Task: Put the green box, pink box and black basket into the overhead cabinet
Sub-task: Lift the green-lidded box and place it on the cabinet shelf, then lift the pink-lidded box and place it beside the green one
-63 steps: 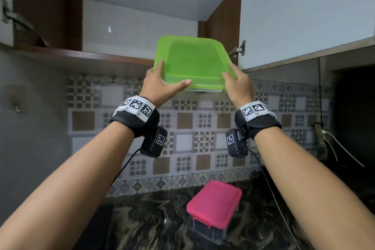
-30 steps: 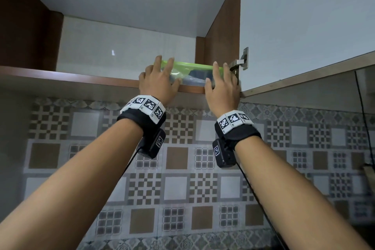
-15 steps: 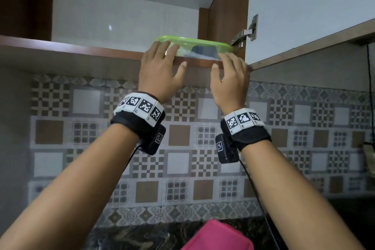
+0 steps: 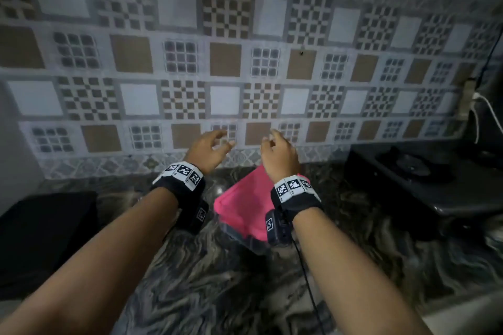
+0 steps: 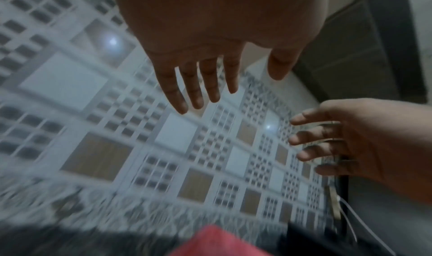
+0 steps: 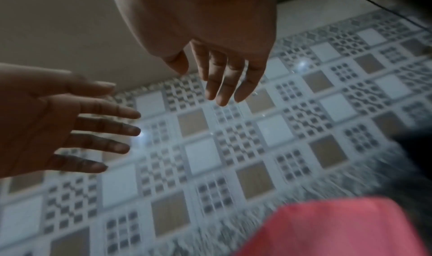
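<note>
Black basket [image 4: 46, 239]: far left on counter, dim, outline hard to make out.
Left hand [image 4: 208, 151]: fingers spread, empty, above counter.
Pink box [image 4: 242, 209]: between wrists, partly covered by right wrist.
Right hand [image 4: 280, 155]: fingers loose, empty.
Risk: smooth lid may slip from a hasty two-handed grab.
Hidden: green box and cabinet out of view; wrist views blurred.
</note>
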